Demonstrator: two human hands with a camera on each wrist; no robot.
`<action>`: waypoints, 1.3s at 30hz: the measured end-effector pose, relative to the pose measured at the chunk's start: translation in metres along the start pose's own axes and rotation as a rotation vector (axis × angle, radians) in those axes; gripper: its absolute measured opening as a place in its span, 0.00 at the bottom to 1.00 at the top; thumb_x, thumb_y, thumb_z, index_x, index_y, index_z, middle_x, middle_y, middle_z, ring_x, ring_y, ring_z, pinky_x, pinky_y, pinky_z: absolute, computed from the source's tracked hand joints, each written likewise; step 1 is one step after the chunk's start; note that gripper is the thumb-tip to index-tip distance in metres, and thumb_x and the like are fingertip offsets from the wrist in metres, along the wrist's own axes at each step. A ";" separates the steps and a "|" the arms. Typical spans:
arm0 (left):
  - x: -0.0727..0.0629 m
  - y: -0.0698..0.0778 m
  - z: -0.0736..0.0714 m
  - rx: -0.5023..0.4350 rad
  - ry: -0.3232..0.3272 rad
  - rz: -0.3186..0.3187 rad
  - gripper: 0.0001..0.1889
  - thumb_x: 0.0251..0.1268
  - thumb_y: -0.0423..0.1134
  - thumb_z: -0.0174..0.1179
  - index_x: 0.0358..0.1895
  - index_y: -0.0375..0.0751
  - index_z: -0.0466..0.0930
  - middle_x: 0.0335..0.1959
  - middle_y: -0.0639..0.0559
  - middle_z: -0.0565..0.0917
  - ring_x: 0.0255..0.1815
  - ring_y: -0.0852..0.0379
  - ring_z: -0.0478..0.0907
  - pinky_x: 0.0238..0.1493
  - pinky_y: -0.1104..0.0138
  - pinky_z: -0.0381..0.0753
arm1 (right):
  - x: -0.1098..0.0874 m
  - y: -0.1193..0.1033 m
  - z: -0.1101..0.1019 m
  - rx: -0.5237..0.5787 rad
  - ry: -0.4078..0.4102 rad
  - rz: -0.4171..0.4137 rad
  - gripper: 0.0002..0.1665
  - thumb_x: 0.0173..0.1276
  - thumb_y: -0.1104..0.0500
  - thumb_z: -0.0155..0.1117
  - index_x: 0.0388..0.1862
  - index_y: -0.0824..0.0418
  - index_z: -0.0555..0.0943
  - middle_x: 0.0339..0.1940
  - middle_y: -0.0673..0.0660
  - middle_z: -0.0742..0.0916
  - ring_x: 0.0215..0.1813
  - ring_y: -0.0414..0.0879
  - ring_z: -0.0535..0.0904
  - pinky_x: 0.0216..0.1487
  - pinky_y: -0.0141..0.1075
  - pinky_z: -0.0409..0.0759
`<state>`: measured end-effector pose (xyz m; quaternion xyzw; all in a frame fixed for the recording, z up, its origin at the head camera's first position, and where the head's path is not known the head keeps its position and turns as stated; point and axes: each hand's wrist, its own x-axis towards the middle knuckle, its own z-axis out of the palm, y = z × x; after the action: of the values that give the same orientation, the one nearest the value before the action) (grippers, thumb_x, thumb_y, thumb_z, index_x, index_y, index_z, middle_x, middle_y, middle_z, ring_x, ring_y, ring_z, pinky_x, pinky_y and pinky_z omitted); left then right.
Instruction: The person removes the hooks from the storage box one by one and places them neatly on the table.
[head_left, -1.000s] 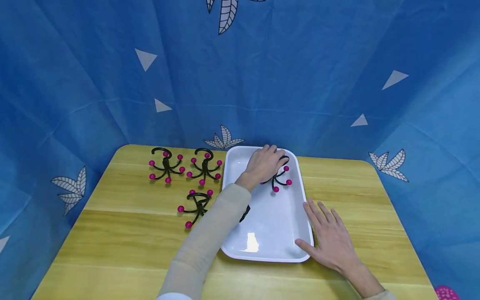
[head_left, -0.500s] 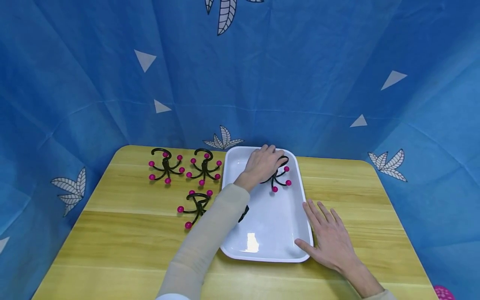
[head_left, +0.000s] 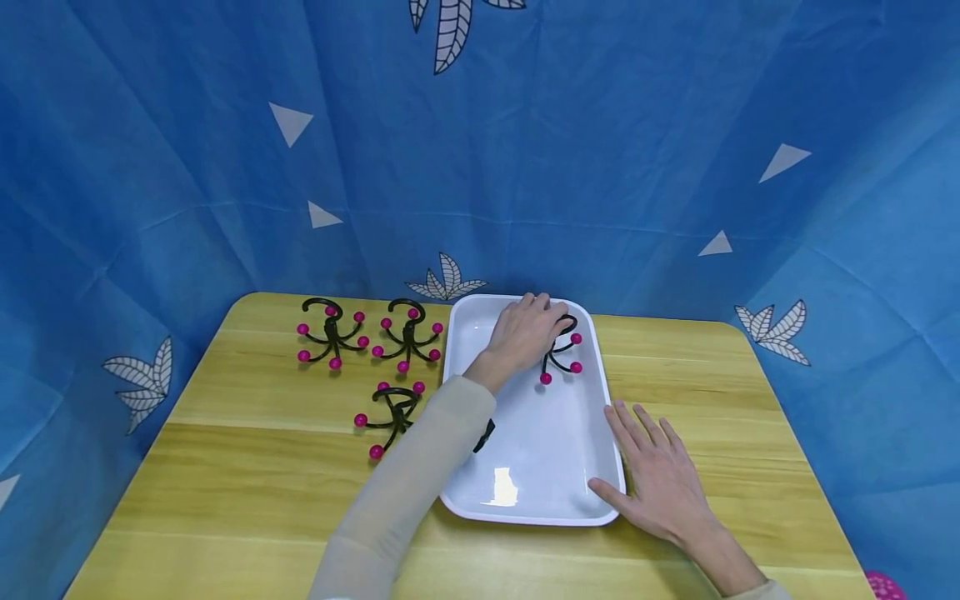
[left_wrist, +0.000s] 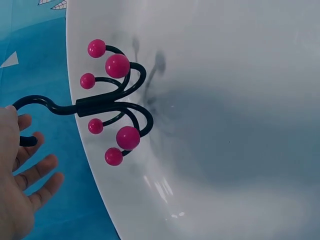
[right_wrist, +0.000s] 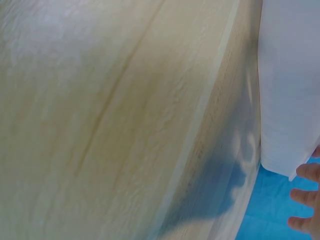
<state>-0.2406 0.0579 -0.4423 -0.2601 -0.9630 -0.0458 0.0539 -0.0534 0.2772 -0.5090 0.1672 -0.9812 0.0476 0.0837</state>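
Note:
My left hand is over the far end of the white tray. It holds a black multi-arm hanger hook with pink ball tips. In the left wrist view, the curved end lies at the thumb and index finger while the other fingers are loosely bent. The balled arms hang over the tray's inside; their shadow falls on its white surface. My right hand is spread along the tray's right side, its fingertips by the rim. Only some right fingers show in the right wrist view.
Left of the tray, similar hooks lie on the wooden table: a far-left hook, one beside it, and a nearer one partly behind my left sleeve. A blue patterned curtain stands behind the table.
The hook in my left hand has turned slightly, and one pink ball is now hidden behind the hand. Both hands stay almost where they were.

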 end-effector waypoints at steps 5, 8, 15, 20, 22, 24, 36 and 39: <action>-0.006 -0.001 -0.005 0.006 0.013 -0.003 0.22 0.88 0.58 0.38 0.69 0.59 0.76 0.57 0.54 0.82 0.57 0.55 0.75 0.61 0.62 0.84 | 0.001 0.000 0.001 0.004 0.013 -0.009 0.63 0.61 0.23 0.66 0.85 0.55 0.61 0.83 0.61 0.71 0.81 0.66 0.67 0.78 0.67 0.64; -0.009 -0.001 -0.007 0.009 0.031 0.000 0.21 0.88 0.58 0.37 0.66 0.59 0.76 0.56 0.54 0.82 0.56 0.55 0.76 0.60 0.61 0.84 | 0.001 0.000 0.001 0.003 0.011 -0.009 0.63 0.61 0.23 0.65 0.85 0.55 0.62 0.83 0.61 0.71 0.81 0.66 0.67 0.78 0.66 0.64; -0.017 0.001 -0.014 0.009 0.069 0.015 0.20 0.88 0.58 0.38 0.62 0.58 0.78 0.54 0.54 0.82 0.55 0.55 0.77 0.57 0.61 0.84 | 0.001 0.001 0.002 -0.003 0.005 -0.005 0.63 0.61 0.23 0.65 0.85 0.56 0.62 0.83 0.61 0.72 0.81 0.66 0.67 0.78 0.67 0.64; -0.023 0.005 -0.024 0.006 0.089 0.033 0.21 0.87 0.59 0.40 0.66 0.60 0.79 0.55 0.55 0.83 0.55 0.56 0.76 0.59 0.62 0.85 | 0.000 0.000 0.002 0.004 0.014 -0.003 0.63 0.60 0.24 0.67 0.85 0.56 0.63 0.83 0.61 0.72 0.81 0.66 0.67 0.78 0.67 0.63; -0.026 0.006 -0.028 0.012 0.099 0.044 0.22 0.87 0.59 0.40 0.67 0.60 0.78 0.55 0.55 0.83 0.54 0.56 0.76 0.58 0.63 0.85 | 0.000 0.000 0.001 0.003 0.012 -0.001 0.62 0.61 0.24 0.66 0.85 0.56 0.63 0.83 0.61 0.72 0.82 0.66 0.67 0.78 0.67 0.63; -0.029 0.006 -0.033 0.017 0.117 0.056 0.22 0.87 0.59 0.40 0.67 0.60 0.79 0.54 0.55 0.83 0.54 0.56 0.76 0.57 0.64 0.85 | -0.001 0.001 0.002 0.007 0.008 0.001 0.62 0.61 0.24 0.66 0.85 0.56 0.62 0.83 0.61 0.71 0.82 0.66 0.66 0.78 0.66 0.63; -0.046 0.000 -0.051 -0.020 0.196 0.109 0.20 0.87 0.57 0.43 0.62 0.57 0.83 0.49 0.54 0.84 0.48 0.55 0.76 0.46 0.65 0.84 | 0.000 0.001 0.003 0.017 0.010 0.000 0.62 0.60 0.24 0.67 0.84 0.56 0.63 0.83 0.61 0.71 0.82 0.65 0.66 0.79 0.66 0.62; -0.050 -0.002 -0.058 -0.022 0.192 0.106 0.21 0.87 0.57 0.43 0.64 0.57 0.82 0.50 0.54 0.84 0.49 0.55 0.76 0.49 0.65 0.84 | 0.000 0.001 0.003 0.018 0.010 0.000 0.63 0.60 0.24 0.67 0.84 0.56 0.63 0.83 0.61 0.71 0.82 0.65 0.66 0.79 0.66 0.62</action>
<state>-0.1944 0.0244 -0.3917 -0.3056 -0.9378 -0.0778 0.1453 -0.0541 0.2777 -0.5119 0.1678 -0.9803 0.0573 0.0872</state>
